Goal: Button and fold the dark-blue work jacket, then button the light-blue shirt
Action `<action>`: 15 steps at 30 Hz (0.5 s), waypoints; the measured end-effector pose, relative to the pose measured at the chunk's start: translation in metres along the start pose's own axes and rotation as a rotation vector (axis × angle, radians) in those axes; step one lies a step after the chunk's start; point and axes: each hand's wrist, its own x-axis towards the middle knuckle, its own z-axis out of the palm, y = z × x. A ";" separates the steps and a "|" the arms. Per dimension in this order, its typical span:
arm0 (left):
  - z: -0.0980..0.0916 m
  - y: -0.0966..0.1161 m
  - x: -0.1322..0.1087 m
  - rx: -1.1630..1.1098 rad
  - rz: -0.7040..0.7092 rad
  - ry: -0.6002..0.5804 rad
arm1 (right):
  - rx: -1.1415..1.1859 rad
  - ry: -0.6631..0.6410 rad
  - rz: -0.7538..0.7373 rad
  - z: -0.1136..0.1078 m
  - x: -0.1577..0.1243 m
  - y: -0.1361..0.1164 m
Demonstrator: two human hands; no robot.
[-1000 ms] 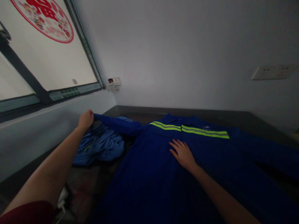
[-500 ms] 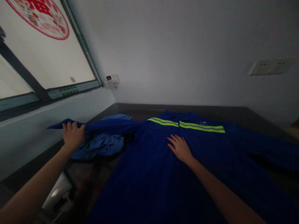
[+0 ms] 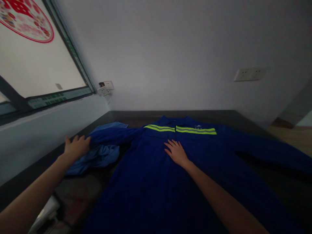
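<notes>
A deep-blue work jacket (image 3: 146, 182) lies spread front up, its collar toward the wall. Two yellow-green reflective strips cross its chest. My right hand (image 3: 177, 153) rests flat on the chest just below the strips, fingers spread. On the left, my left hand (image 3: 77, 148) is over the outer part of the jacket's sleeve (image 3: 114, 135), with its fingers apart. The sleeve's cuff is hard to make out in the dark beside that hand. Under and behind this sleeve is a crumpled lighter-blue garment (image 3: 106, 156).
The dark table (image 3: 204, 113) meets a pale wall with sockets (image 3: 250, 74) at right and more sockets (image 3: 106, 87) in the corner. A window (image 3: 48, 71) is on the left. A whitish object (image 3: 46, 211) with a cable sits at lower left.
My left hand has loosened from the sleeve, whose outer end has dropped lower. My right hand stays on the jacket's chest. The whole view has shifted to the right.
</notes>
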 end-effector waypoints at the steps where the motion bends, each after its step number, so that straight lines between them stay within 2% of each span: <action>1: -0.008 0.024 -0.001 0.041 0.094 0.011 | 0.000 0.000 0.004 0.000 0.000 -0.001; 4: -0.025 0.117 -0.013 -0.131 0.445 -0.027 | -0.007 0.011 0.010 -0.001 -0.001 -0.002; 6: -0.026 0.184 -0.028 -0.302 0.647 -0.043 | -0.013 0.016 0.006 0.000 -0.002 -0.003; 8: -0.018 0.242 -0.044 -0.421 0.754 -0.026 | -0.019 0.019 0.002 0.001 -0.002 -0.002; 9: -0.011 0.265 -0.051 -0.463 0.754 -0.006 | -0.022 0.023 0.000 0.002 -0.002 -0.002; 10: -0.003 0.285 -0.057 -0.490 0.714 0.011 | -0.025 0.028 -0.002 0.002 -0.002 -0.002; 12: 0.013 0.309 -0.064 -0.502 0.631 0.020 | -0.028 0.037 -0.002 0.004 -0.002 -0.002; 15: 0.032 0.319 -0.067 -0.476 0.607 0.030 | -0.030 0.037 0.006 0.004 -0.003 -0.003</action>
